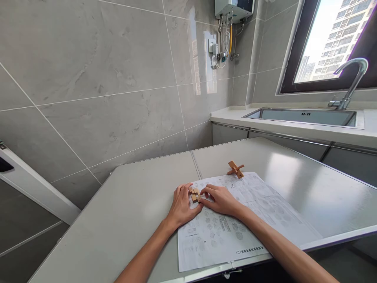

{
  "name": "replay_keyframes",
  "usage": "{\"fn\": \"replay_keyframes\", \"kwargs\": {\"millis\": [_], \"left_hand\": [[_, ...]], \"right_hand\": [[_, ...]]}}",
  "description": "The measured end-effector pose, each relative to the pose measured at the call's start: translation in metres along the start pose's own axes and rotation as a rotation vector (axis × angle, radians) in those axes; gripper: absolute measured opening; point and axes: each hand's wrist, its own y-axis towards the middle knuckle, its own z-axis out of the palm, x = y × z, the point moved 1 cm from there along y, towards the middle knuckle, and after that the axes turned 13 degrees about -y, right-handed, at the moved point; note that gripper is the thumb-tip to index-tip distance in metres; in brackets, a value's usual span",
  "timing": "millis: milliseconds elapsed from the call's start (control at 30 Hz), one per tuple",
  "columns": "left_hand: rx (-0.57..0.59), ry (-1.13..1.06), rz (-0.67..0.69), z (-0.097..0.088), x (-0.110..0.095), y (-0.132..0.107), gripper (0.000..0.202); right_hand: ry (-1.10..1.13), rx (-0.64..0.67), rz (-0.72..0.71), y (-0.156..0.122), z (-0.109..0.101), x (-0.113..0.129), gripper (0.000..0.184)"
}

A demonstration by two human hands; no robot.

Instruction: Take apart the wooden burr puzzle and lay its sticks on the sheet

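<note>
A small cluster of notched wooden puzzle pieces [194,194] lies over the upper left part of a printed instruction sheet [218,251]. My left hand [183,206] curls round the cluster's left side, fingers at the back and thumb in front. From the right, my right hand [219,199] grips the cluster's near right edge with thumb and bent fingers. How the pieces interlock is too small to make out. Beyond the sheet's far edge sits another wooden puzzle assembly [236,169], its bars crossing at angles, and neither hand touches it.
The sheet rests on a grey folding table [141,196] with a seam across it. Tiled wall [118,86] rises behind. At the right are a counter with a sink [306,114] and a faucet [353,82]. A white-framed panel [38,184] stands at the left.
</note>
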Motion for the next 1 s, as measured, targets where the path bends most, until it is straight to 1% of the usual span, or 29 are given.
{"fn": "replay_keyframes", "kwargs": {"millis": [233, 333, 400, 500, 667, 800, 900, 1000], "left_hand": [[0.018, 0.042, 0.053, 0.000, 0.004, 0.001, 0.069], [0.050, 0.086, 0.080, 0.000, 0.005, 0.002, 0.060], [0.050, 0.120, 0.088, 0.001, 0.007, 0.003, 0.051], [0.021, 0.154, 0.089, 0.003, 0.012, 0.003, 0.045], [-0.036, 0.211, 0.043, 0.008, 0.024, 0.005, 0.046], [-0.102, 0.234, 0.004, 0.009, 0.033, 0.005, 0.045], [-0.122, 0.229, 0.011, 0.009, 0.034, 0.004, 0.046], [-0.122, 0.223, 0.029, 0.007, 0.029, 0.002, 0.046]], "right_hand": [[-0.003, 0.019, -0.053, -0.001, -0.003, 0.002, 0.026], [0.000, 0.016, -0.055, -0.001, -0.003, 0.002, 0.028], [-0.006, 0.013, -0.051, -0.001, -0.002, 0.001, 0.027], [-0.011, 0.007, -0.043, -0.001, 0.000, 0.000, 0.024], [-0.001, 0.004, -0.036, 0.000, 0.003, -0.003, 0.021], [0.052, -0.005, -0.013, 0.001, 0.005, -0.004, 0.020], [0.087, -0.011, 0.024, 0.002, 0.006, -0.005, 0.020], [0.117, -0.044, 0.098, 0.004, 0.005, -0.006, 0.020]]}}
